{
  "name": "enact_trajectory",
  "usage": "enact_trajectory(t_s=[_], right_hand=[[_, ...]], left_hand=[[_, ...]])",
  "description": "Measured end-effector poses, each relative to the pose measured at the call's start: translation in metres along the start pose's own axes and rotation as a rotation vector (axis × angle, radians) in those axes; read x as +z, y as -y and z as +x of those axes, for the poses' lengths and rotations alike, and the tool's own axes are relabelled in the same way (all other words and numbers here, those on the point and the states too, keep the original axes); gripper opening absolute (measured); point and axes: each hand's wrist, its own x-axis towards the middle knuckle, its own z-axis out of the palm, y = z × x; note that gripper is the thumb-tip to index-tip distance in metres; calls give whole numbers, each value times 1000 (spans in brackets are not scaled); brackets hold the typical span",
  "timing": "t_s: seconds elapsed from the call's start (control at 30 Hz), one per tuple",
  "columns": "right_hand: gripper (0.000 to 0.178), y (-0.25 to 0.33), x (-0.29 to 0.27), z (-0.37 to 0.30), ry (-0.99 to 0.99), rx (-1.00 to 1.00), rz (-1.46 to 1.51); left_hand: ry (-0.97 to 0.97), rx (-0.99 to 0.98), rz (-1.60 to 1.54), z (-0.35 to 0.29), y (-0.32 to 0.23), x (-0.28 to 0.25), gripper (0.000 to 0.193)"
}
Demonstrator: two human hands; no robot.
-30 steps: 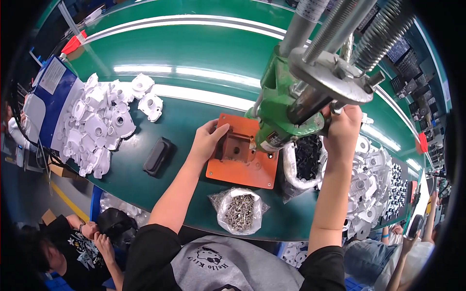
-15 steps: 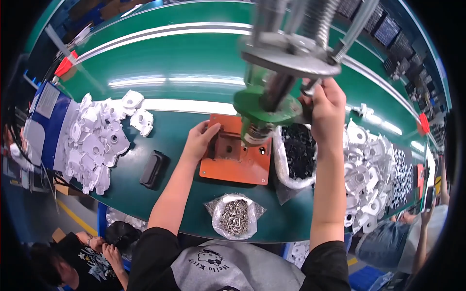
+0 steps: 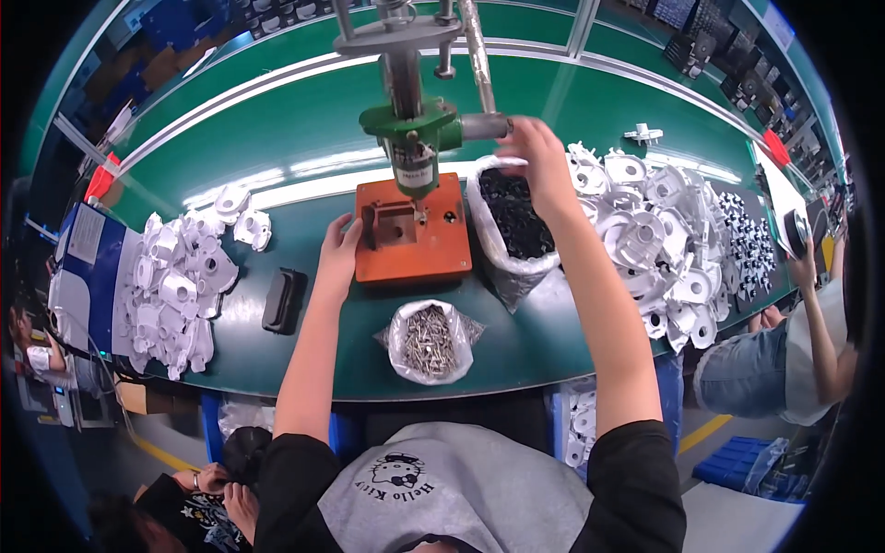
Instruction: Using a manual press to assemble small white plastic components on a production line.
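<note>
A green press head (image 3: 406,129) with a metal spindle stands over an orange base (image 3: 433,244) that has a square recess. My left hand (image 3: 339,247) is at the base's left edge, beside a small dark piece on it, with thumb and fingers apart. Just past the end of the press's grey horizontal cylinder (image 3: 483,126), my right hand (image 3: 539,158) hangs above a white bag (image 3: 484,217) of black plastic parts (image 3: 518,214). Its fingers are bent and blurred, so anything in them is hidden. In front of the base sits an open plastic bag (image 3: 398,348) of metal screws (image 3: 431,343).
White plastic housings lie heaped at left (image 3: 175,295) and right (image 3: 668,240). A black oblong case (image 3: 284,301) rests left of centre, with a blue bin (image 3: 88,267) beyond. Small black-and-white parts (image 3: 742,244) lie far right. Other people (image 3: 217,502) sit nearby.
My right hand has come off the metal part at the press's side and is above the bag of black parts. My left hand's fingers have loosened at the base's edge. The view has shifted.
</note>
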Motion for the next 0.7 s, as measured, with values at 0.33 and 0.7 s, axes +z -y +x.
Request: enact_trajectory(t_s=[0.33, 0.7], right_hand=[[29, -100, -49, -63, -50, -553, -1319], [11, -105, -49, -69, -91, -601, -955]], left_hand=[[29, 165, -91, -85, 50, -48, 19], [-42, 160, -182, -114, 42, -46, 16]])
